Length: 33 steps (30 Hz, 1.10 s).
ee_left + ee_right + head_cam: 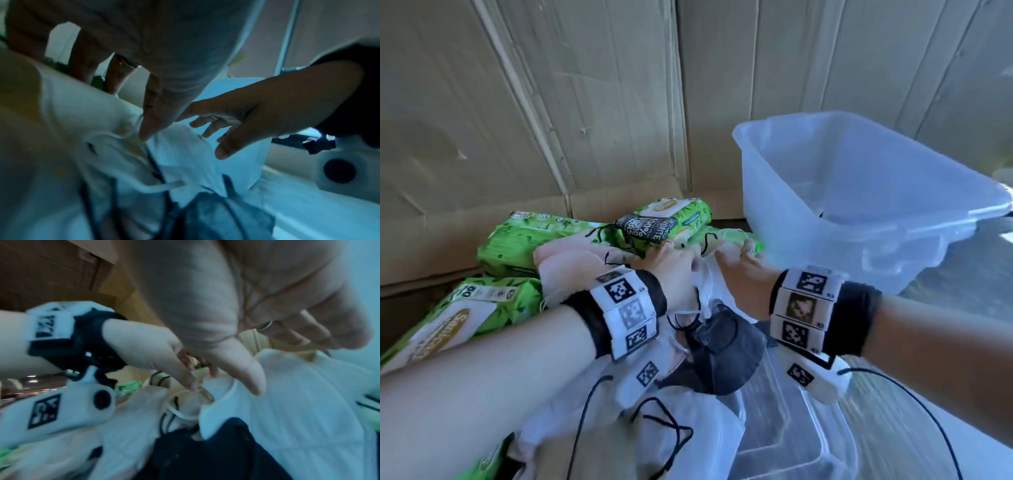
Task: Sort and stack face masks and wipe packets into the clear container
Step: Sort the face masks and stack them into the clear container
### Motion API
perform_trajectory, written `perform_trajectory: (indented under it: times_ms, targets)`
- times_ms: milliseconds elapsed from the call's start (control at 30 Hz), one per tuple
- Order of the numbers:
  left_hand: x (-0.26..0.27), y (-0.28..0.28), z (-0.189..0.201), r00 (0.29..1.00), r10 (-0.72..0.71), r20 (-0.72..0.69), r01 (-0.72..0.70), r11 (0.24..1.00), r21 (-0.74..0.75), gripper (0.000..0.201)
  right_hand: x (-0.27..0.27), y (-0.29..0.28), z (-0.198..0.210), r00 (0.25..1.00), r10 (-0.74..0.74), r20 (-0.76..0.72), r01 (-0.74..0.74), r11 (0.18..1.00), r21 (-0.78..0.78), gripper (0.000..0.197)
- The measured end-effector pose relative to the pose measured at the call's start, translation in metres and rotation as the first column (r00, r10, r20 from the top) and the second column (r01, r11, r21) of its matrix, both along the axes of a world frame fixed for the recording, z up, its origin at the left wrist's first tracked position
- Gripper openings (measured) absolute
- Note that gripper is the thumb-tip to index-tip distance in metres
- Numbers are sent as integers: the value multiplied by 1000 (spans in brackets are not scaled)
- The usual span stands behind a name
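Observation:
A heap of white face masks (709, 294) with one dark mask (726, 346) lies in front of me, black ear loops trailing. Green wipe packets (664, 219) lie behind it and to the left (465, 315). The clear container (808, 192) stands empty at the right rear. My left hand (674, 253) reaches into the far edge of the heap, fingers extended, thumb tip touching a white mask (185, 146). My right hand (739, 255) hovers just beside it, fingers spread over a white mask (298, 394), holding nothing that I can see. In the right wrist view the left hand (191, 384) touches a white ear loop.
Flattened cardboard (585, 102) forms the wall behind the packets and container. A clear plastic lid (791, 438) lies under the near masks. More green packets (527, 240) are stacked at the left. Loose black ear loops (664, 421) lie at the front.

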<state>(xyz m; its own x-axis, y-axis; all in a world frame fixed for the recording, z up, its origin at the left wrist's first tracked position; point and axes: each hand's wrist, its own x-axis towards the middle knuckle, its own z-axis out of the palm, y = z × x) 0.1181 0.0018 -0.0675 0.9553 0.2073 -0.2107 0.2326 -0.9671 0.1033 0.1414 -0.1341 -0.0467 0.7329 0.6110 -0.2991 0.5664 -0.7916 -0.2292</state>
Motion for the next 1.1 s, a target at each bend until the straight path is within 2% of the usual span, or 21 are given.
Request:
perform_trajectory:
  times_ms: [67, 133, 167, 233, 267, 367, 467, 533, 667, 767, 1000, 1067, 1100]
  targets:
    - [0, 3, -2, 997, -49, 52, 48, 999, 13, 28, 8, 7, -20, 995, -37, 97, 29, 997, 78, 53]
    - [-6, 5, 1, 992, -89, 95, 90, 996, -9, 34, 18, 17, -36, 977, -155, 146, 148, 987, 56, 61]
    - [-11, 5, 2, 989, -80, 124, 87, 995, -47, 35, 22, 19, -39, 959, -218, 179, 205, 975, 89, 58]
    - [-27, 6, 9, 979, -26, 200, 51, 991, -122, 36, 23, 21, -36, 937, -292, 194, 247, 943, 225, 23]
    - [-35, 7, 14, 969, 1, 246, 36, 989, -144, 36, 20, 19, -32, 932, -298, 208, 242, 936, 257, 11]
    - [-60, 14, 23, 919, 96, 383, 8, 965, -263, 33, 8, 7, -18, 936, -284, 210, 202, 919, 340, 25]
    - [-78, 19, 19, 858, 200, 474, 27, 902, -431, 29, -12, -5, -6, 935, -304, 185, 156, 817, 555, 30]
    - [-84, 18, 13, 801, 274, 532, 47, 857, -512, 25, -25, -15, 0, 941, -285, 180, 109, 762, 638, 29]
    - [-87, 20, 6, 708, 351, 613, 151, 773, -616, 33, -34, -32, 2, 949, -258, 182, 54, 699, 713, 24]
    - [-85, 21, 6, 670, 385, 635, 213, 720, -661, 38, -30, -38, 2, 960, -240, 146, 54, 670, 741, 25]
    - [-83, 21, 11, 694, 325, 642, 235, 741, -629, 35, -24, -27, 20, 949, -269, 163, 23, 575, 818, 26]
    - [-87, 18, 13, 717, 286, 636, 291, 706, -646, 39, -28, -18, 24, 952, -259, 163, -1, 530, 848, 24]
    - [-90, 15, 13, 733, 261, 628, 337, 663, -669, 41, -32, -11, 23, 959, -238, 152, -10, 508, 861, 23]
